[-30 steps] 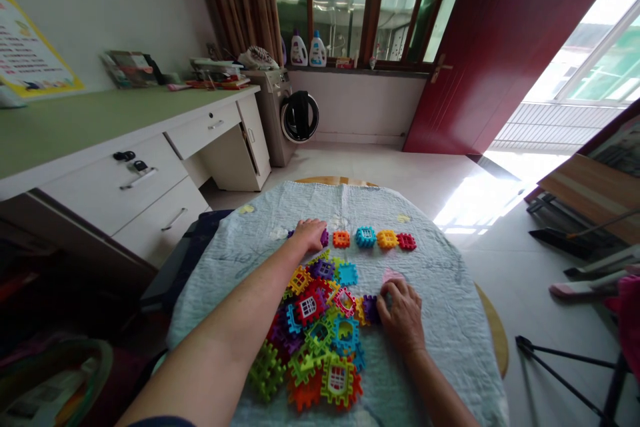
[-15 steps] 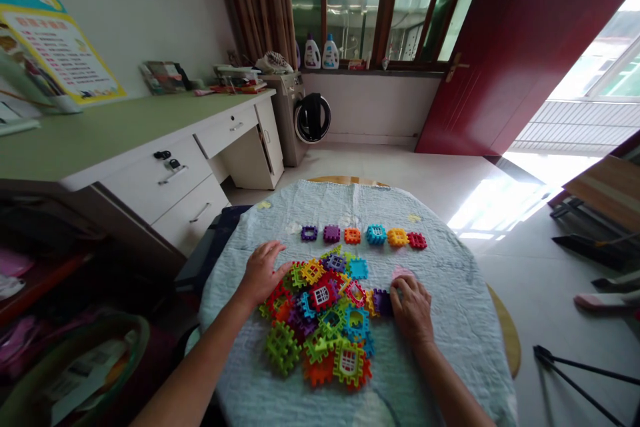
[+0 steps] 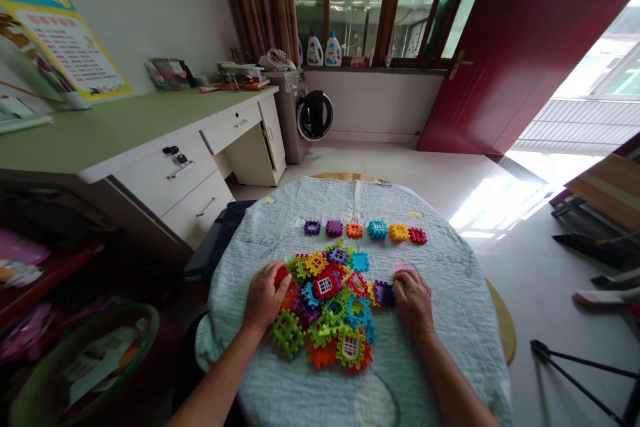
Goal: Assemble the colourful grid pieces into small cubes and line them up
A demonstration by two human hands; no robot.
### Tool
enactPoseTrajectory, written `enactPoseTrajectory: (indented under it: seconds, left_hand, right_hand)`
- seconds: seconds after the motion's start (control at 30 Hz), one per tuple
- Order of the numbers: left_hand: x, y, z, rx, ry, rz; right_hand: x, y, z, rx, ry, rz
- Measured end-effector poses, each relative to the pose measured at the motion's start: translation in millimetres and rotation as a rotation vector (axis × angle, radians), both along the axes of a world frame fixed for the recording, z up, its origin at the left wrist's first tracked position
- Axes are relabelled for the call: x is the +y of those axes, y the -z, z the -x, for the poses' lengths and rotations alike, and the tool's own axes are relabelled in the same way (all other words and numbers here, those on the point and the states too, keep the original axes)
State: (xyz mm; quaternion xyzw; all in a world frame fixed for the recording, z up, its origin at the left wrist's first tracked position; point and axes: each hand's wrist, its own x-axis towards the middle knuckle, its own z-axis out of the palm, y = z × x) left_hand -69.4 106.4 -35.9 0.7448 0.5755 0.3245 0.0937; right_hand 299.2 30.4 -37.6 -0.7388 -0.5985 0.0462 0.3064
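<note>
A heap of colourful plastic interlocking blocks lies on the cloth-covered table [image 3: 440, 360]. At its left edge my left hand [image 3: 265, 297] is closed on a red block [image 3: 281, 276], thumb and fingers on either side. On the heap's right side my right hand [image 3: 414, 297] rests on the cloth with loosely bent fingers, beside a purple block [image 3: 384, 293]. Whether its fingertips touch that block is hard to see. Within the heap are a red window block [image 3: 326, 285], a lime window block [image 3: 351, 345] and a green block [image 3: 288, 333].
Beyond the heap runs a row of separate blocks, among them a purple one [image 3: 335, 228], a blue one [image 3: 377, 229] and a red one [image 3: 418, 235]. A desk [image 3: 165, 120] stands left, with a bin [image 3: 145, 340] below. A washing machine [image 3: 293, 113] is further back.
My left hand has come down along the heap's left edge and closed on a red block. My right hand stays almost where it was. The view has shifted slightly.
</note>
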Motion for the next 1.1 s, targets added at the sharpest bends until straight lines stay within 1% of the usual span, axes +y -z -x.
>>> enactPoseTrajectory:
  seconds: [0.2, 0.37, 0.5, 0.57, 0.63, 0.67, 0.73, 0.8, 0.83, 0.9, 1.1]
  left_hand:
    - [-2, -0.6, 1, -0.021, -0.015, -0.001]
    - [-1, -0.7, 0, -0.054, -0.021, -0.021]
    - [-1, -0.2, 0, -0.056, -0.026, -0.029]
    - [-1, -0.4, -1, -0.050, -0.028, -0.025]
    - [-1, -0.7, -1, -0.048, -0.036, -0.022]
    - [-1, -0.8, -1, -0.048, -0.040, -0.021]
    - [-1, -1.1, -1, -0.048, -0.046, -0.018]
    - [-1, -1.4, -1, -0.044, -0.045, -0.011]
    - [-1, -1.6, -1, -0.042, -0.044, -0.008]
    - [-1, -2.0, -1, -0.037, -0.039, -0.002]
    - [0, -3.7, -2, -0.052, -0.041, -0.004]
  right_hand:
    - [-1, 1.1, 0, -0.006, -0.015, -0.004]
    - [-3, -0.1, 0, -0.048, -0.047, 0.029]
    - [-3, -6.5, 6, -0.075, -0.058, 0.042]
    - [-2, -15.9, 19, -0.072, -0.036, -0.009]
    - [0, -29.6, 41, -0.075, -0.057, -0.077]
    - [0, -37.0, 55, -0.081, -0.121, -0.089]
    - [1, -50.2, 85, -0.093, -0.312, -0.060]
    - [2, -58.8, 113, -0.109, -0.424, -0.019]
    - [3, -60.9, 125, -0.111, -0.450, -0.005]
    - [7, -62.1, 142, -0.101, -0.458, -0.003]
    - [22, -57.6, 168, -0.032, -0.487, -0.081]
